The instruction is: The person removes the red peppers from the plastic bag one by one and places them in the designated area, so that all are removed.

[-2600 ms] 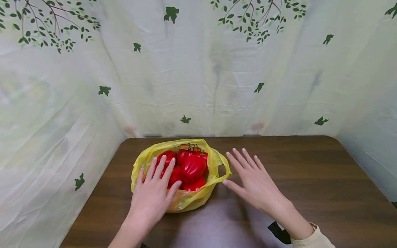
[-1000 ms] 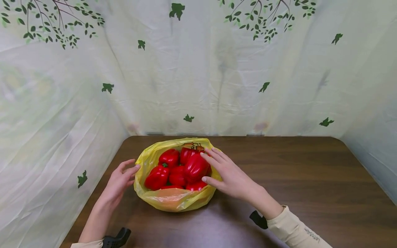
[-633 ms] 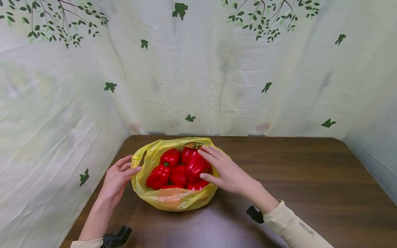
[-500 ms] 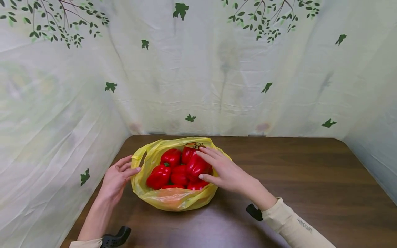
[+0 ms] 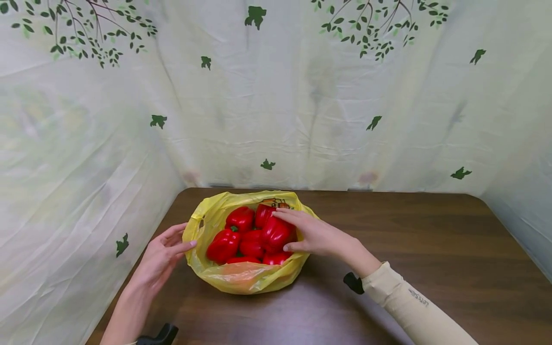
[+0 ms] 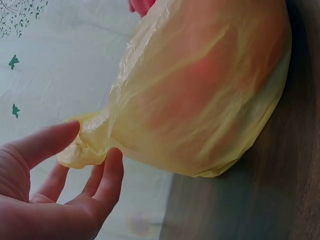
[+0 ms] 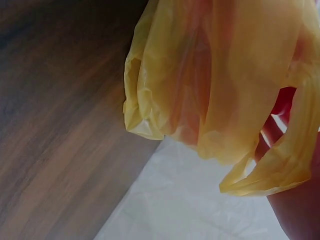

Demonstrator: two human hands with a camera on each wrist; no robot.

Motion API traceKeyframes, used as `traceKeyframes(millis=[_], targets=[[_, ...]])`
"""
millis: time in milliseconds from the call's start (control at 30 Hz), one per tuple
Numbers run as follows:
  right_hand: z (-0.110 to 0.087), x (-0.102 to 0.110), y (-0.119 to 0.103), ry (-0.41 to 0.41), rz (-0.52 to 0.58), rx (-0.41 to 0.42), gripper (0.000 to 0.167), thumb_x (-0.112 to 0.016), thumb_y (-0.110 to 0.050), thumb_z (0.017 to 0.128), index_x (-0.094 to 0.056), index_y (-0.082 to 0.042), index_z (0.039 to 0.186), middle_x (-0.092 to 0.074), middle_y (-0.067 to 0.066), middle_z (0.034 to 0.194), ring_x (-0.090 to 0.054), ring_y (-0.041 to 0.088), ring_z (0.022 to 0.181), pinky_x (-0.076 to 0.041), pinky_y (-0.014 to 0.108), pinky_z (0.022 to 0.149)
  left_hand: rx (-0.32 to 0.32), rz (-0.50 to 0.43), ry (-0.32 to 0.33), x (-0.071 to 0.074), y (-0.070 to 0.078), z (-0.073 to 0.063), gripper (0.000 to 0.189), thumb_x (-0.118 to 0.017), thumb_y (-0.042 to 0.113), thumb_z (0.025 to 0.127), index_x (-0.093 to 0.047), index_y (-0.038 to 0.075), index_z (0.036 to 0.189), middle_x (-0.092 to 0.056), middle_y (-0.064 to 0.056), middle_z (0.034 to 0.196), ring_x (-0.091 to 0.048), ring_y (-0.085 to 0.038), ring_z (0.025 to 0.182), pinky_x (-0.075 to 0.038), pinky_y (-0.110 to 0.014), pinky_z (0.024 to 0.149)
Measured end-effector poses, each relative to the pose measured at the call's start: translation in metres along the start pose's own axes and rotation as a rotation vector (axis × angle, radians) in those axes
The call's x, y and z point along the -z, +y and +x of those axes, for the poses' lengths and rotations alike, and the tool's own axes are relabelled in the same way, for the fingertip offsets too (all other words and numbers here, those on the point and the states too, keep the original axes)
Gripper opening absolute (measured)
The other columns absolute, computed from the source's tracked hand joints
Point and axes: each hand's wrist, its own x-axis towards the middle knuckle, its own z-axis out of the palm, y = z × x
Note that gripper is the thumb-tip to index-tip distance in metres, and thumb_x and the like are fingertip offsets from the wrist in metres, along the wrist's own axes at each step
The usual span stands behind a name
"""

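Observation:
A yellow plastic bag (image 5: 252,279) stands with its mouth wide, left of the table's middle. Several glossy red bell peppers (image 5: 223,246) fill it. At the bag's left rim my left hand (image 5: 157,256) pinches the thin plastic between thumb and fingers. The left wrist view shows the left hand (image 6: 60,185) close up, with the bunched handle (image 6: 87,145) between the fingertips. My right hand (image 5: 319,235) reaches over the right rim, its fingers and thumb around the topmost pepper (image 5: 276,234). In the right wrist view, the bag's wall (image 7: 240,75) covers much of that hand.
The brown wooden table (image 5: 414,249) extends to the right of the bag. A white curtain (image 5: 327,110) printed with leaves hangs behind the table and at both sides. Black straps (image 5: 353,282) sit at the wrists.
My left hand has moved from over the peppers to the bag's left rim and pinches it. The right hand has come in from the right over the rim and closed around the top pepper.

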Motion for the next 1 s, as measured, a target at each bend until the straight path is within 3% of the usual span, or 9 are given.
traceKeyframes(millis=[433, 667, 867, 1000], targets=[[0.011, -0.002, 0.008, -0.007, 0.059, 0.031, 0.080, -0.081, -0.012, 0.082, -0.039, -0.014, 0.150, -0.041, -0.003, 0.150, -0.037, 0.015, 0.135, -0.035, 0.034, 0.109, 0.050, -0.112, 0.051, -0.001, -0.004, -0.007, 0.063, -0.073, 0.007, 0.089, -0.040, 0.006, 0.142, -0.063, 0.007, 0.118, -0.063, -0.010, 0.105, -0.051, -0.026, 0.090], [0.014, -0.006, 0.010, 0.083, 0.020, 0.051, 0.072, -0.087, -0.016, 0.075, -0.050, -0.017, 0.138, -0.050, -0.005, 0.134, -0.046, 0.010, 0.121, -0.044, 0.030, 0.100, 0.024, -0.180, 0.094, -0.004, -0.008, -0.010, 0.049, -0.072, 0.003, 0.089, -0.050, 0.006, 0.133, -0.070, 0.008, 0.109, -0.066, -0.011, 0.100, -0.052, -0.024, 0.087], [0.011, -0.008, 0.008, 0.179, 0.071, 0.042, 0.068, -0.089, -0.022, 0.073, -0.053, -0.022, 0.131, -0.051, -0.009, 0.124, -0.048, 0.007, 0.114, -0.048, 0.028, 0.092, 0.033, -0.180, 0.124, -0.002, -0.006, -0.010, 0.040, -0.073, 0.005, 0.089, -0.057, 0.012, 0.124, -0.072, 0.008, 0.106, -0.067, -0.010, 0.097, -0.052, -0.024, 0.086], [0.007, -0.006, 0.004, 0.223, 0.098, 0.046, 0.068, -0.088, -0.024, 0.073, -0.054, -0.024, 0.131, -0.049, -0.012, 0.123, -0.046, 0.006, 0.113, -0.049, 0.027, 0.090, 0.027, -0.175, 0.109, 0.002, -0.004, -0.009, 0.035, -0.072, 0.004, 0.090, -0.060, 0.012, 0.122, -0.072, 0.006, 0.105, -0.067, -0.010, 0.097, -0.053, -0.024, 0.085]])
